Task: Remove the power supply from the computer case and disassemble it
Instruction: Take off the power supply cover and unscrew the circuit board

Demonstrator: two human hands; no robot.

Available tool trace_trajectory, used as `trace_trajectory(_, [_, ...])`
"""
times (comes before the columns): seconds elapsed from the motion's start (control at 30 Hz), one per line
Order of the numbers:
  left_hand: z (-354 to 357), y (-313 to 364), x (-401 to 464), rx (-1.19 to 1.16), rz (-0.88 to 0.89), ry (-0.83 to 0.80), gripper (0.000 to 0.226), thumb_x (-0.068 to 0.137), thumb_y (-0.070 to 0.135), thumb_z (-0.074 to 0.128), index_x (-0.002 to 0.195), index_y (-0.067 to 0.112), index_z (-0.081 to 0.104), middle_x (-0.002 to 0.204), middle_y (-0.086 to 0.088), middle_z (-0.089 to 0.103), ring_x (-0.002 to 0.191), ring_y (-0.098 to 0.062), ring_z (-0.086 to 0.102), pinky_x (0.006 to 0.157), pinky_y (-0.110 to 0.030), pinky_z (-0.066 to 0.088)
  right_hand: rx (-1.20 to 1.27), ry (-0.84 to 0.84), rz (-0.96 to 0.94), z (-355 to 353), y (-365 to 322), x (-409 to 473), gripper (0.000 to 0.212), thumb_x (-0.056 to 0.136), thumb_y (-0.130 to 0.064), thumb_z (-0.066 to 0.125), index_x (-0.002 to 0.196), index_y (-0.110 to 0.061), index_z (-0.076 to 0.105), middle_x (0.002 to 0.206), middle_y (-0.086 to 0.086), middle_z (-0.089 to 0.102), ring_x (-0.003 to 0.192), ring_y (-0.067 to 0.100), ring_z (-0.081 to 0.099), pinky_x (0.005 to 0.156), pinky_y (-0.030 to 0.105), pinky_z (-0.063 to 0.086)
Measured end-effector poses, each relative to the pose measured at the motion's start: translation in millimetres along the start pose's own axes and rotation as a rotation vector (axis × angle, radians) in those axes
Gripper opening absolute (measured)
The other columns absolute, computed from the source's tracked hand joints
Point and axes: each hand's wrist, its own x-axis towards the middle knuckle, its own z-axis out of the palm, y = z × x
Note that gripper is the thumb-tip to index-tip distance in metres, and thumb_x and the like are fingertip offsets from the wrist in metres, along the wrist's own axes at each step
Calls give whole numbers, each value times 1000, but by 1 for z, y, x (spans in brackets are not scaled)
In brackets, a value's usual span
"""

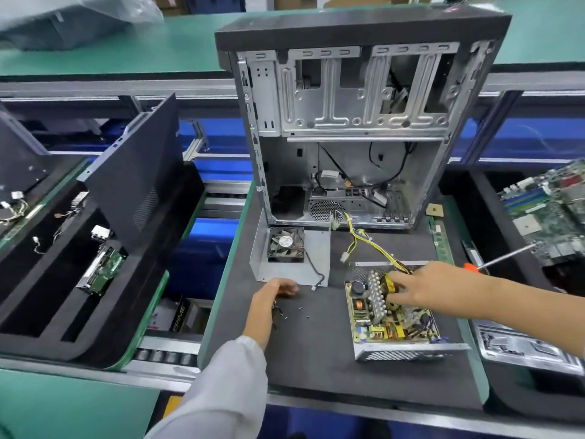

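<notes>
Power supply [395, 315] out of the case [348, 122], lying open on the bench [316, 359]; its cover [291, 251] with fan [286, 244] sits apart. Right hand [437, 286] reaches into the board [392, 324], fingers extended onto the components and closed on nothing evident. Left hand [272, 296] rests loosely curled by loose screws [300, 312]; whether it holds any cannot be told. Good practice here: lift the board by its edges, free the wires [373, 242] first.
</notes>
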Motion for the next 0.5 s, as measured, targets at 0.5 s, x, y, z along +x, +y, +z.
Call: trace_trajectory(0.5, [111,57,-7,865,215,-226,45,94,52,50,64,19,53,59,6,52,67,-17,51,60,-31,37,-312,227,-160,-5,6,-12,21,79,-3,60,89,-21,59,102,-4,56,70,14,59,42,25,38])
